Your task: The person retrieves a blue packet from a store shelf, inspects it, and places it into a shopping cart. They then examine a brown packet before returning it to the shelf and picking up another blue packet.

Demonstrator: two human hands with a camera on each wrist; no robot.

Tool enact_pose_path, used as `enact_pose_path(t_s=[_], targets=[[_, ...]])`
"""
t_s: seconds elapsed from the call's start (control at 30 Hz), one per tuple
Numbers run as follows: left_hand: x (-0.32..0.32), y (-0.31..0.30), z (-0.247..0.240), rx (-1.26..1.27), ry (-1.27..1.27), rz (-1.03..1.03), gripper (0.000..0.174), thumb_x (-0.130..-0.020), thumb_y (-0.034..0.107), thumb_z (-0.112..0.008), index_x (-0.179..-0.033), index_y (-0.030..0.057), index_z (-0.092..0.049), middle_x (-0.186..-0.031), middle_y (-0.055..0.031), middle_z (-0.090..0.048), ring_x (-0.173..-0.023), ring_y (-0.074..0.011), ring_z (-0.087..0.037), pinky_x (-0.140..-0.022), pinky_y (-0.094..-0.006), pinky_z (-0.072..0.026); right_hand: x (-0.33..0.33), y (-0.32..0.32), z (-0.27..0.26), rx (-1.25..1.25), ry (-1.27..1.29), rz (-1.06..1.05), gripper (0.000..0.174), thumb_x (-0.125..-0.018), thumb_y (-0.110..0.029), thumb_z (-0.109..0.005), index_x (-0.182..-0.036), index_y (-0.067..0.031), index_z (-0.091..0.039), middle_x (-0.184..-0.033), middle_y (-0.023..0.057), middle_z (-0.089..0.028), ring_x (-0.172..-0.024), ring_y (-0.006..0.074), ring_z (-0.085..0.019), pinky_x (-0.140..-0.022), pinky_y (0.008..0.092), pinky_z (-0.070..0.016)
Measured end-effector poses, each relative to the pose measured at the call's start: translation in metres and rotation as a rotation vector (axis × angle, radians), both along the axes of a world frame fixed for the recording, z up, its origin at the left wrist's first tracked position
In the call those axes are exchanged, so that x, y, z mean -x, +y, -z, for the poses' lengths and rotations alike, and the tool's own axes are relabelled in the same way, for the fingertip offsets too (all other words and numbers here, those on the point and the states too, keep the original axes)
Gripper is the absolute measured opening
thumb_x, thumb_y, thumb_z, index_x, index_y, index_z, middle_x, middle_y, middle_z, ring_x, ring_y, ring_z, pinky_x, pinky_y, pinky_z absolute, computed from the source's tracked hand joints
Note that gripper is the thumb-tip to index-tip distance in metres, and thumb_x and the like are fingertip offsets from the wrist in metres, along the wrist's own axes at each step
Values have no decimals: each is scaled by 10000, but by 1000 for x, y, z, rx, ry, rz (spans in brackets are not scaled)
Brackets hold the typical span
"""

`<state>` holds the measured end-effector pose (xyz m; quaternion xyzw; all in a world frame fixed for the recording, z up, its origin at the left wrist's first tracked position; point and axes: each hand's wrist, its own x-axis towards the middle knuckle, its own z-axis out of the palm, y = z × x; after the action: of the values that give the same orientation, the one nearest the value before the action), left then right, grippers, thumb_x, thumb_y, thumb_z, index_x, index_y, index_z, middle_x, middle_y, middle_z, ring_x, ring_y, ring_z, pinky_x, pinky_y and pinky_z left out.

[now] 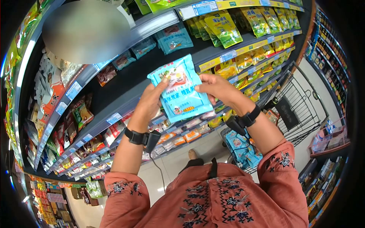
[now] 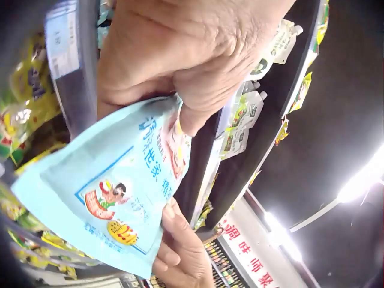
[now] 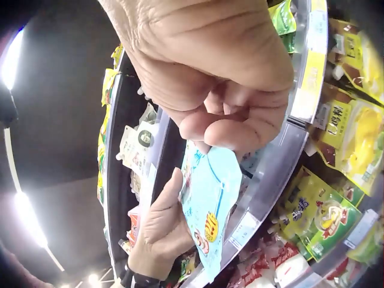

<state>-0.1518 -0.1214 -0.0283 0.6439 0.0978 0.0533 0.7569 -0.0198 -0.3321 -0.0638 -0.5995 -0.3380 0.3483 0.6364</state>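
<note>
A light blue seasoning packet with printed lettering and a small cartoon figure is held up in front of the shelves, its printed face toward the head camera. My left hand grips its left edge, thumb over the front. On the opposite edge, my right hand pinches the packet with curled fingers. In the left wrist view the packet hangs tilted from the left hand, and the right hand's fingers touch its lower edge. The right wrist view shows the right hand at the packet's top.
Similar blue packets lie on the dark shelf behind. Yellow-green bags fill the upper right shelves. A wire shopping cart stands at right, and blue packets fill a basket below my right arm. A cable hangs from the left wrist.
</note>
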Motion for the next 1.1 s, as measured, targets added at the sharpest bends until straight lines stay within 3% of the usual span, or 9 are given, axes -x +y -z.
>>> enact_pose_path(t_s=[0.13,0.3,0.4,0.43,0.53,0.67,0.8,0.87,1.1], targets=[[2,25,-28,-320,117,75,625,-891,424,-685,-1331,14,-515,-1228,-104,-618,-1092,-183,-619,-863,-306,-535,-21,31,-12,32,-17,-7,161,-917,-203,-635,-1018,-78,-621,-650,-34,-558,-460,49,-487,-435,207,-389],[-20,92,-42,-690,149,63,471,-858,454,-709,-1063,35,-646,-820,3,-612,-654,-77,-543,-492,-211,-404,-52,84,-35,29,-79,-26,141,-915,-192,-620,-973,-63,-623,-658,5,-586,-496,73,-541,-434,234,-423],[-36,135,-50,-549,243,-14,387,-910,393,-680,-1021,28,-614,-686,35,-547,-530,-57,-488,-416,-194,-327,-69,119,-56,17,-140,-10,306,-900,-182,-644,-1151,-12,-605,-764,56,-634,-519,103,-570,-446,251,-445],[-43,142,-54,-459,185,-11,338,-927,326,-674,-1036,16,-594,-725,2,-555,-503,-68,-467,-401,-206,-319,-76,136,-57,29,-110,77,565,-884,-177,-666,-1369,37,-468,-908,124,-662,-546,143,-605,-458,269,-487],[-70,164,-56,-454,72,-195,326,-926,207,-677,-1154,17,-543,-926,-60,-606,-580,-123,-605,-421,-220,-423,-93,175,-66,17,-94,112,732,-882,-180,-668,-1480,41,-307,-1003,178,-666,-580,178,-644,-465,286,-524],[-92,207,-53,-321,-187,-124,447,-941,228,-652,-1300,20,-484,-1103,-141,-629,-707,-243,-698,-606,-271,-588,-122,224,-71,99,-137,153,509,-911,-181,-629,-1345,28,-465,-1105,192,-654,-608,218,-680,-486,300,-560],[-126,248,-50,-260,-230,-137,447,-942,235,-648,-1299,19,-487,-1116,-139,-625,-750,-243,-683,-637,-279,-576,-152,252,-50,-133,-160,190,300,-952,-172,-531,-1222,-45,-565,-1040,128,-682,-816,226,-700,-627,341,-592],[-136,265,-44,-245,-221,-152,447,-943,238,-646,-1299,18,-489,-1122,-139,-623,-771,-243,-676,-653,-282,-570,-169,248,-42,49,-866,151,266,-928,-131,-507,-1165,-51,-599,-1098,133,-662,-979,220,-664,-778,350,-553],[-166,304,-25,-224,-150,-190,447,-945,251,-639,-1297,16,-495,-1143,-137,-616,-845,-243,-650,-709,-295,-549,-166,250,-44,115,-1052,178,311,-847,-89,-611,-1153,-28,-610,-1132,174,-648,-1027,273,-645,-832,373,-539]])
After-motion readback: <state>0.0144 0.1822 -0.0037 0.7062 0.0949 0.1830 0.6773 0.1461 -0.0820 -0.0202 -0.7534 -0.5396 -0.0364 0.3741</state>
